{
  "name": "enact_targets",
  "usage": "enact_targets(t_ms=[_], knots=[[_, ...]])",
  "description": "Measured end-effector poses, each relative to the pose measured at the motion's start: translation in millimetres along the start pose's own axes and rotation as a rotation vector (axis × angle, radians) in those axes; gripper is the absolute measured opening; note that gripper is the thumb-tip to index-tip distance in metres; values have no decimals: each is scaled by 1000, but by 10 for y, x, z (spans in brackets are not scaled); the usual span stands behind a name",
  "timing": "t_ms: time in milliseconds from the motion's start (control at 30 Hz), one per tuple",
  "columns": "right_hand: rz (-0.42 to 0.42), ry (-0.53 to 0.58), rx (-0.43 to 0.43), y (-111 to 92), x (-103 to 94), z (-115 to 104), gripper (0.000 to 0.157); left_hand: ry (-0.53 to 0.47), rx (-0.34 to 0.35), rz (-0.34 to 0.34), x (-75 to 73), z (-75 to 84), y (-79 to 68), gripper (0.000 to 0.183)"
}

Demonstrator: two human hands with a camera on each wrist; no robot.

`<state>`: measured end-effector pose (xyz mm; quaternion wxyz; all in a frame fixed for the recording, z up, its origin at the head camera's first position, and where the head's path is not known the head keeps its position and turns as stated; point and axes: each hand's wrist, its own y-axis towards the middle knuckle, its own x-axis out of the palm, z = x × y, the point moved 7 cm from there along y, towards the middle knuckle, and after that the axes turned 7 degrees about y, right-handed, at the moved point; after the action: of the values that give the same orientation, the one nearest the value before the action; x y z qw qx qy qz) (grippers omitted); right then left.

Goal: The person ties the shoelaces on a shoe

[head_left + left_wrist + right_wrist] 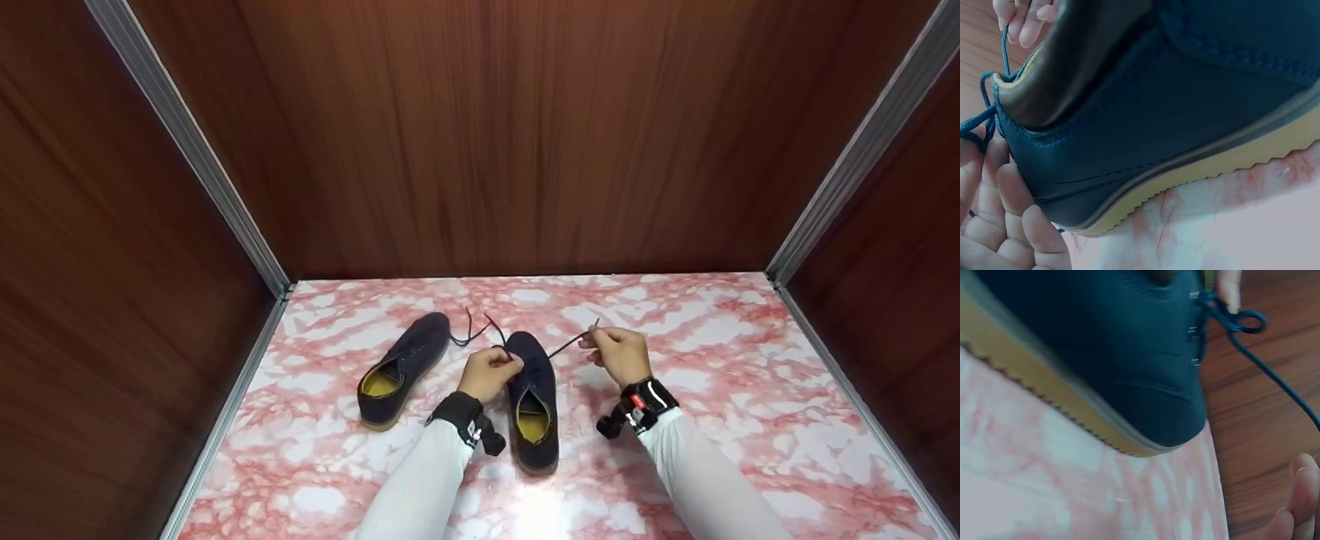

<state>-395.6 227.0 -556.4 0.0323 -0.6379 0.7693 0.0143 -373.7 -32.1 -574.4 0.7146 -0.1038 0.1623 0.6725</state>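
Note:
A dark navy lace-up shoe (529, 351) stands on its sole between the two hands, toe pointing away. My left hand (489, 373) is at the left of its lacing and pinches a shoelace (977, 121) close to the shoe. To the right, my right hand (621, 355) pinches the other lace end (568, 345), which runs taut from the shoe. The right wrist view shows a small lace loop (1253, 322) above the eyelets. Right fingertips (1303, 486) appear at that view's lower right edge, where the grip itself is cut off.
A matching navy shoe (417, 346) with a yellow insole stands to the left, its loose laces (466, 339) trailing rightward. Both shoes are on a red-and-white marbled tabletop (720, 375). Brown wood-grain panels (525, 150) with grey metal corner strips (847, 161) enclose the back and sides.

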Motion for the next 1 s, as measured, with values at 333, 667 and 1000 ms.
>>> enact_targets(t_ms=[333,667,1000], knots=[[-11,453,172,-2,-63,56,26,-1,16,-6,3,13,5,19],[-252,455,212,-71,269,61,19,-53,13,-6,30,52,-7,16],[-356,-357,134,-187,460,380,58,-10,21,-14,36,29,-4,17]])
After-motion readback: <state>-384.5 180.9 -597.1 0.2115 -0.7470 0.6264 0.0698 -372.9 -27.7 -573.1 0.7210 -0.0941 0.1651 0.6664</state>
